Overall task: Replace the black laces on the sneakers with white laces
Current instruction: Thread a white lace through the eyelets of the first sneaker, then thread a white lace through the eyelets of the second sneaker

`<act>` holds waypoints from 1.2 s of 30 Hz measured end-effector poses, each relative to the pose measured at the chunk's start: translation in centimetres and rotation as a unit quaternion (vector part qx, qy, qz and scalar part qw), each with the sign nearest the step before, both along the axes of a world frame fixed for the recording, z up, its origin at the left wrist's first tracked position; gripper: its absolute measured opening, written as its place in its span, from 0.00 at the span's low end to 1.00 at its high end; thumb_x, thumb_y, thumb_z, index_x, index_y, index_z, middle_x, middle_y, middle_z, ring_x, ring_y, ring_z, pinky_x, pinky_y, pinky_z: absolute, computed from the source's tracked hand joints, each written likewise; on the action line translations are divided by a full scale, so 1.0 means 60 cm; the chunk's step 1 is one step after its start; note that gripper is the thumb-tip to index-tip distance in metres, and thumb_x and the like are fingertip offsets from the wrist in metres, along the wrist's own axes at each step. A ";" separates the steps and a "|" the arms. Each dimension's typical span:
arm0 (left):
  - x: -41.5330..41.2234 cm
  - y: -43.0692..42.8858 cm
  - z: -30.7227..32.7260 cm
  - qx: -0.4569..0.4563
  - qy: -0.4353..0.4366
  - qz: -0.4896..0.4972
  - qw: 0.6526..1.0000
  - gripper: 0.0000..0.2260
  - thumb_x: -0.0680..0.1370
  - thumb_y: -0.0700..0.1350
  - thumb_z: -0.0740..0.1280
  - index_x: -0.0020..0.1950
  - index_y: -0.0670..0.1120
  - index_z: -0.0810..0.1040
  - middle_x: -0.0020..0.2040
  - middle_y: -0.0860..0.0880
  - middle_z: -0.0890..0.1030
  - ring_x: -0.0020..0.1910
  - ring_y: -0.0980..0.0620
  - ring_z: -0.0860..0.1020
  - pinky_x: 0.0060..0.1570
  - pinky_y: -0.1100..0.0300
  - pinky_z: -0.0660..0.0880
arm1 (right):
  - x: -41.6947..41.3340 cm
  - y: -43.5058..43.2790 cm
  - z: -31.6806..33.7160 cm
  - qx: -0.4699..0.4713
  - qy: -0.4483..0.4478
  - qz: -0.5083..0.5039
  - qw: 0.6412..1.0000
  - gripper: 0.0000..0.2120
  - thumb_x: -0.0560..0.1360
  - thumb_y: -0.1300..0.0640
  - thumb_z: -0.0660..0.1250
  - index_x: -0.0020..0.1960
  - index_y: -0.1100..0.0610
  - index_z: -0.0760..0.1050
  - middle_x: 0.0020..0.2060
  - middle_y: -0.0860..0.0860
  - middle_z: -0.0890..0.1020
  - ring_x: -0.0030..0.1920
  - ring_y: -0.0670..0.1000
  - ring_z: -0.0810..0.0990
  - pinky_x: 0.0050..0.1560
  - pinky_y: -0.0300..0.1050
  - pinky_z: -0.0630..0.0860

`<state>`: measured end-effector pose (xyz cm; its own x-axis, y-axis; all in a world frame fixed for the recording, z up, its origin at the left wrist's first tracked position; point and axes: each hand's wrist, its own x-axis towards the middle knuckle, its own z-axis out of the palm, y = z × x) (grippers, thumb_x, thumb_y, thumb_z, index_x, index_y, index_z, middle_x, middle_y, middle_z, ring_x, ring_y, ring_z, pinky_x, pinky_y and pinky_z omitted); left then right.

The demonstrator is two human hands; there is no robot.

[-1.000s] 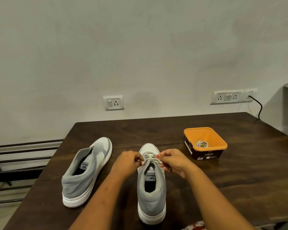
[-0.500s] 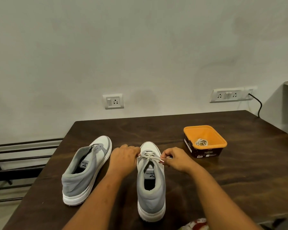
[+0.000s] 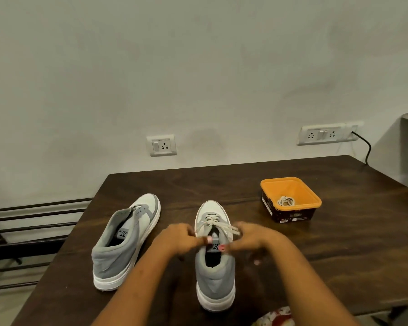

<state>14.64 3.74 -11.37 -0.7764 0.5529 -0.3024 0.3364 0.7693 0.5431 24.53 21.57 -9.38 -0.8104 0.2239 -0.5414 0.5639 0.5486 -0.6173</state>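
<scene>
Two grey-and-white sneakers stand on the dark wooden table (image 3: 339, 267). The left sneaker (image 3: 125, 241) has no lace. The middle sneaker (image 3: 214, 262) carries a white lace (image 3: 218, 225) crossed over its tongue. My left hand (image 3: 180, 238) is at the shoe's left side and my right hand (image 3: 251, 238) at its right side, both blurred, fingers pinched on the lace strands near the top eyelets. Fingertips meet over the shoe's opening.
An orange tub (image 3: 290, 198) with a coiled white lace (image 3: 285, 201) inside stands at the right rear of the table. Two wall sockets (image 3: 161, 145) sit behind. A black metal rack (image 3: 21, 231) is left of the table. Patterned cloth (image 3: 276, 317) shows at the bottom edge.
Both hands have pulled back toward me along the shoe and drawn closer together over its opening, still on the lace. The sneakers and tub have not moved.
</scene>
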 end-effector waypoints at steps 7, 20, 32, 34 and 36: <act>0.046 0.051 -0.014 -0.114 0.066 0.032 0.991 0.16 0.78 0.46 0.58 0.60 0.40 0.76 0.61 0.40 0.78 0.58 0.41 0.77 0.54 0.54 0.73 | -0.026 -0.052 -0.026 0.125 0.007 -0.091 0.988 0.16 0.73 0.55 0.69 0.58 0.60 0.76 0.50 0.57 0.81 0.47 0.56 0.83 0.45 0.46 0.82; 0.000 0.133 -0.016 -0.021 0.139 0.098 0.985 0.15 0.80 0.49 0.56 0.57 0.40 0.75 0.59 0.41 0.77 0.58 0.41 0.76 0.51 0.53 0.72 | -0.080 0.015 -0.035 0.212 0.108 -0.169 0.956 0.13 0.77 0.52 0.64 0.57 0.58 0.75 0.56 0.56 0.79 0.56 0.57 0.78 0.46 0.45 0.73; 0.014 0.200 0.013 0.127 0.341 0.002 0.932 0.15 0.79 0.47 0.59 0.66 0.49 0.70 0.65 0.51 0.72 0.64 0.50 0.68 0.61 0.56 0.69 | -0.080 0.154 -0.017 0.235 0.178 -0.273 0.916 0.12 0.80 0.54 0.61 0.61 0.56 0.75 0.56 0.55 0.80 0.55 0.56 0.78 0.53 0.49 0.75; 0.027 0.232 0.016 0.136 0.347 -0.034 0.927 0.15 0.78 0.47 0.61 0.65 0.48 0.71 0.65 0.50 0.71 0.64 0.50 0.68 0.62 0.55 0.68 | -0.082 0.184 -0.018 0.276 0.131 -0.258 0.917 0.14 0.79 0.58 0.63 0.64 0.56 0.74 0.59 0.56 0.78 0.58 0.57 0.77 0.57 0.50 0.76; 0.036 0.271 0.012 0.131 0.336 -0.058 0.931 0.15 0.78 0.47 0.62 0.64 0.48 0.71 0.64 0.50 0.71 0.63 0.49 0.68 0.61 0.54 0.68 | -0.090 0.217 -0.027 0.288 0.089 -0.239 0.923 0.15 0.78 0.59 0.64 0.65 0.55 0.73 0.61 0.56 0.77 0.60 0.58 0.76 0.59 0.51 0.75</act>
<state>16.78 20.01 -10.65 -0.6719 0.6314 0.3872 0.7406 0.5771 0.3442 19.14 34.56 -11.00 -0.6093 0.7880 -0.0886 0.7442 0.5298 -0.4068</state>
